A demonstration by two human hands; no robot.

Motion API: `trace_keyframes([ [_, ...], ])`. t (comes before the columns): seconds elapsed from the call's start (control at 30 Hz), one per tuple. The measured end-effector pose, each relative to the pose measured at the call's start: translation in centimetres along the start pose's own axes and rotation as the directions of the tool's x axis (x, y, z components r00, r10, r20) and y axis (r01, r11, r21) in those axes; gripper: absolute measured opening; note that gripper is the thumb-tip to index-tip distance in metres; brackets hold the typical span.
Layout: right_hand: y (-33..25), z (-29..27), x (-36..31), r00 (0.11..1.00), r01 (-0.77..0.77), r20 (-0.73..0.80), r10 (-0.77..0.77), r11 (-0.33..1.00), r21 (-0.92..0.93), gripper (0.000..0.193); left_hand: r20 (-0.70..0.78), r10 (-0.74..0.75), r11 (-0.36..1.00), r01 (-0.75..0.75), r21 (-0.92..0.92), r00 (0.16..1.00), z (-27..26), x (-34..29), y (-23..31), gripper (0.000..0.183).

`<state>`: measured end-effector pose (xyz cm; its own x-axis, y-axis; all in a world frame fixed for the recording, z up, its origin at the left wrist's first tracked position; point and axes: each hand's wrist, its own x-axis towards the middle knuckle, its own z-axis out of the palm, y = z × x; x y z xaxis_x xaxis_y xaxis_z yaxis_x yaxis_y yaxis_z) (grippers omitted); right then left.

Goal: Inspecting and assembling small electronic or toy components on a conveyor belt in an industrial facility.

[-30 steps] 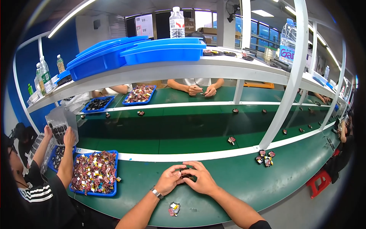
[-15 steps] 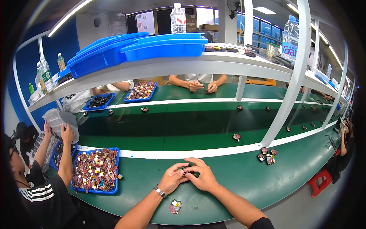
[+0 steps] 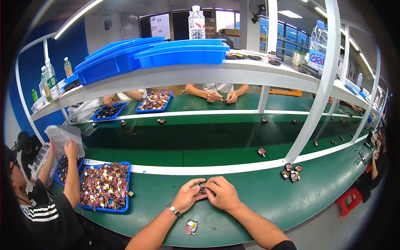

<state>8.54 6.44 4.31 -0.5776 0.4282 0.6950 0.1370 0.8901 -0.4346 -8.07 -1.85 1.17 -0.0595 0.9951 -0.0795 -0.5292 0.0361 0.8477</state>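
Both my hands meet over the green bench near its front edge. My left hand (image 3: pixel 188 196), with a metal watch on its wrist, holds a small black part (image 3: pixel 203 188) between thumb and fingers. On the other side of the part, my right hand (image 3: pixel 223 194) pinches at it with bent fingers that cover much of it. Its exact kind does not show. Closer to me on the bench lies a small assembly (image 3: pixel 191 227) with a dark rim and red, white and yellow pieces.
A blue tray (image 3: pixel 128 183) heaped with red, white and yellow assemblies stands at left. Beside it a co-worker (image 3: pixel 50 200) handles clear plastic sheeting (image 3: pixel 66 137). Several assemblies (image 3: pixel 292 173) cluster at right by a white post (image 3: pixel 310 91). Beyond a white rail, more lie on the green belt (image 3: pixel 216 156).
My right hand's fingers have curled in closer over the black part. The assemblies on the belt have shifted slightly right. At left, the co-worker's plastic sheeting has changed shape.
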Motion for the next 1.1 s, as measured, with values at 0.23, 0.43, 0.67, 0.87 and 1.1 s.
trace_keyframes([
  [0.23,-0.1,0.2,0.1,1.0,0.003,0.031,0.0,0.998,-0.07,0.019,-0.004,-0.005,1.0,0.005,0.012,1.0,0.1,0.1,-0.2,0.034],
  [0.43,-0.2,0.5,-0.1,0.999,-0.015,-0.038,0.011,0.994,-0.105,0.018,-0.02,-0.003,1.0,0.004,0.031,1.0,0.3,0.2,-0.1,0.034],
  [0.67,0.0,0.6,0.0,0.997,-0.009,-0.076,0.004,0.997,-0.074,0.017,-0.019,0.007,0.999,-0.006,0.05,1.0,0.4,0.1,-0.3,0.032],
  [0.87,0.5,0.5,0.0,0.992,0.088,-0.079,-0.099,0.987,-0.137,0.017,-0.016,0.015,1.0,-0.014,0.023,1.0,0.5,0.1,-0.3,0.032],
  [1.1,0.5,1.3,-0.3,0.985,0.144,-0.073,-0.158,0.976,-0.161,0.016,-0.013,0.017,0.999,-0.016,0.043,1.0,0.1,0.1,-0.4,0.03],
])
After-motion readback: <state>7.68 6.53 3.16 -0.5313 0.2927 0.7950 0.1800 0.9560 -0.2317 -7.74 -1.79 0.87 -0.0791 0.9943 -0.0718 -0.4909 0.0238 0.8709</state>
